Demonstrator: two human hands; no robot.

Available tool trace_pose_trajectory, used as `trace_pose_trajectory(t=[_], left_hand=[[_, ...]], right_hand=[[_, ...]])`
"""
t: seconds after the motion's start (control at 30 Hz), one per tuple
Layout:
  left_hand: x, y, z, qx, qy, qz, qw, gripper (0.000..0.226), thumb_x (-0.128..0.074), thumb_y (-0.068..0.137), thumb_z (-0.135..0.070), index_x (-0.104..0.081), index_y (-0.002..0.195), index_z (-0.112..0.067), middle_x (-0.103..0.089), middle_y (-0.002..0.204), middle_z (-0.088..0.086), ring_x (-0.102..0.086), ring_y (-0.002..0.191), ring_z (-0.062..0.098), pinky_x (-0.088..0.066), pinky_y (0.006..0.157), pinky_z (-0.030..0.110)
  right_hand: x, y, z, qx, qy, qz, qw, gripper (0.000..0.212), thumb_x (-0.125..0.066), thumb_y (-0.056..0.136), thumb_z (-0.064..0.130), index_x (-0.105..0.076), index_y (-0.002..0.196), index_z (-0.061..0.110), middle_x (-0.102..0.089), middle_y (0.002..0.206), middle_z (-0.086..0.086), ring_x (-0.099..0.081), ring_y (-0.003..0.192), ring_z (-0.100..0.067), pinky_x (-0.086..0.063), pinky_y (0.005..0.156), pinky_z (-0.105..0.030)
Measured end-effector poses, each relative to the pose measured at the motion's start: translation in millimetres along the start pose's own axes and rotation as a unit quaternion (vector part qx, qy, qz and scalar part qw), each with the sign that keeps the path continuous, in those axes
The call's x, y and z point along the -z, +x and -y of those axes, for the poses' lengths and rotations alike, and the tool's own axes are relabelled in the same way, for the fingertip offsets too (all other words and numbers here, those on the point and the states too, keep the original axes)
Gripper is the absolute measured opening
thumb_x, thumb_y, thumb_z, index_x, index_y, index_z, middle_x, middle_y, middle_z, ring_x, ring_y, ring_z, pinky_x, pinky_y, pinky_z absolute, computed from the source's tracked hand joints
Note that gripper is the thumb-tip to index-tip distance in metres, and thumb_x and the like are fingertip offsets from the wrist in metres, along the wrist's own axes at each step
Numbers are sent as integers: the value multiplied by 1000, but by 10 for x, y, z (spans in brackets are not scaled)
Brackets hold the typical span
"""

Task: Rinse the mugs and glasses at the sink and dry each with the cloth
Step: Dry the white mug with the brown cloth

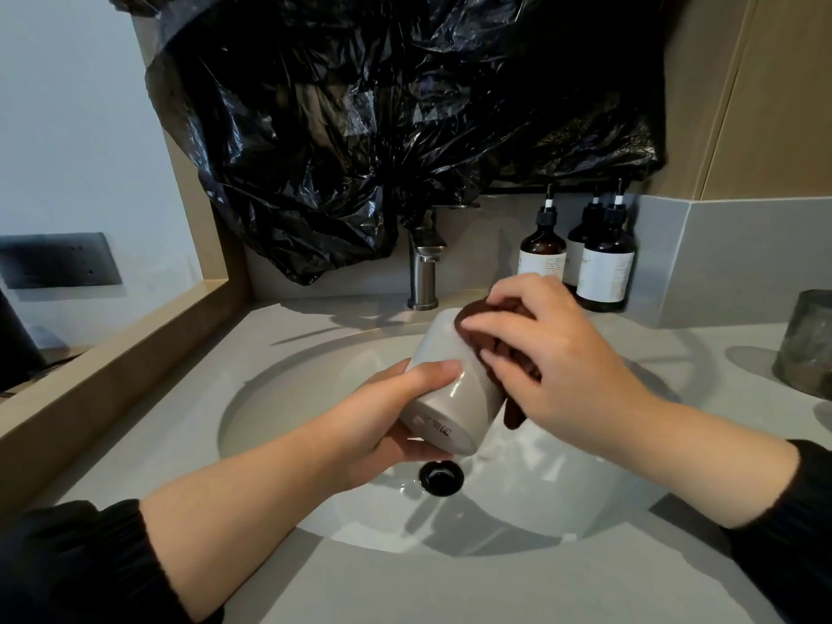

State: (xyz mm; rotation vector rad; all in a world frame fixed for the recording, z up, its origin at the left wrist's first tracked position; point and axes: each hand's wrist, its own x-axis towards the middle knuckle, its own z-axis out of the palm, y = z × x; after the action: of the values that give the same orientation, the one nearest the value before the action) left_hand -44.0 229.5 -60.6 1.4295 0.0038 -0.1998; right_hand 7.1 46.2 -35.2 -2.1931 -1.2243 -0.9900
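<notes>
Over the white sink basin (288, 407) my left hand (382, 425) grips a pale grey mug (445, 389) near its base, tilted with its mouth pointing up and away from me. My right hand (553, 353) holds a dark brown cloth (508, 353) pressed against the mug's mouth and right side, the fingers curled over the cloth. Part of the cloth hangs down below the mug. A grey glass tumbler (806, 344) stands on the counter at the far right. No water runs from the steel tap (423, 268).
Three dark pump bottles (603, 263) stand behind the basin at the right. A black plastic sheet (405, 110) covers the wall above the tap. The black drain (441, 477) sits below the mug. A wooden ledge (112, 362) borders the counter on the left.
</notes>
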Motion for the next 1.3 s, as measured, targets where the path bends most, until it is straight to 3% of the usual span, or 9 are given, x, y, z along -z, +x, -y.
trace_pose_trajectory(t=[0.07, 0.17, 0.3, 0.4, 0.57, 0.77, 1.03, 1.17, 1.3], left_hand=[[4, -1, -17, 3, -32, -2, 999, 49, -71, 68, -40, -64, 112, -19, -71, 102, 11, -67, 94, 27, -55, 85, 45], [-1, 9, -40, 4, -91, -7, 996, 61, -77, 66, -50, -63, 117, -18, -70, 112, 13, -65, 103, 29, -53, 87, 47], [6, 18, -31, -1, -103, 18, 995, 71, -52, 69, -67, -64, 120, -18, -70, 109, 11, -65, 97, 26, -50, 89, 45], [3, 31, -23, -2, -60, -11, 998, 63, -49, 76, -65, -67, 114, -17, -71, 102, 10, -66, 90, 23, -52, 86, 43], [-11, 40, -4, -26, -50, -31, 998, 53, -55, 77, -58, -66, 114, -21, -72, 99, 8, -66, 87, 23, -54, 77, 40], [-7, 73, 20, -28, -7, -42, 999, 39, -48, 90, -57, -71, 100, -27, -71, 99, 4, -66, 87, 22, -53, 87, 44], [-32, 83, 21, -29, 2, -74, 997, 41, -49, 90, -56, -68, 103, -22, -69, 89, 3, -63, 81, 22, -54, 86, 46], [-3, 86, 12, -36, -21, -73, 996, 46, -49, 89, -57, -67, 107, -19, -69, 93, 5, -64, 79, 22, -56, 75, 40], [13, 48, -34, -35, -105, -52, 993, 55, -52, 82, -58, -65, 115, -16, -72, 95, 9, -66, 82, 24, -52, 72, 39]], right_hand=[[-31, -46, 67, 57, -10, 6, 998, 28, -54, 89, 19, -68, 109, 6, -55, 110, -11, -50, 97, -27, -41, 87, -32], [-33, 26, 78, 16, 17, -38, 999, 29, -54, 87, 21, -68, 109, 8, -53, 110, -9, -50, 99, -27, -39, 90, -27], [-29, -2, 148, 46, 13, -17, 999, 29, -55, 86, 17, -68, 110, 8, -54, 111, -9, -49, 97, -27, -43, 85, -34], [-40, -65, 224, 145, -2, 51, 988, 30, -54, 84, 13, -68, 109, 8, -57, 109, -12, -49, 94, -28, -47, 71, -42], [-56, 31, 182, 72, -12, 21, 997, 29, -54, 82, 11, -69, 106, 9, -58, 106, -9, -49, 90, -26, -49, 67, -42], [-68, 6, 240, 188, -68, 65, 978, 28, -50, 81, 8, -70, 101, 10, -61, 103, -8, -46, 84, -24, -31, 66, -25], [-107, 29, 332, 191, -69, 80, 976, 29, -44, 85, 12, -71, 96, 8, -63, 98, -10, -46, 80, -25, -37, 59, -32], [-86, 48, 276, 195, -53, 64, 977, 40, -32, 93, 10, -71, 100, 9, -62, 101, -10, -47, 79, -26, -39, 59, -32], [-60, -1, 91, 190, -36, 32, 981, 34, -44, 88, 5, -68, 112, 7, -57, 106, -12, -47, 84, -28, -46, 61, -41]])
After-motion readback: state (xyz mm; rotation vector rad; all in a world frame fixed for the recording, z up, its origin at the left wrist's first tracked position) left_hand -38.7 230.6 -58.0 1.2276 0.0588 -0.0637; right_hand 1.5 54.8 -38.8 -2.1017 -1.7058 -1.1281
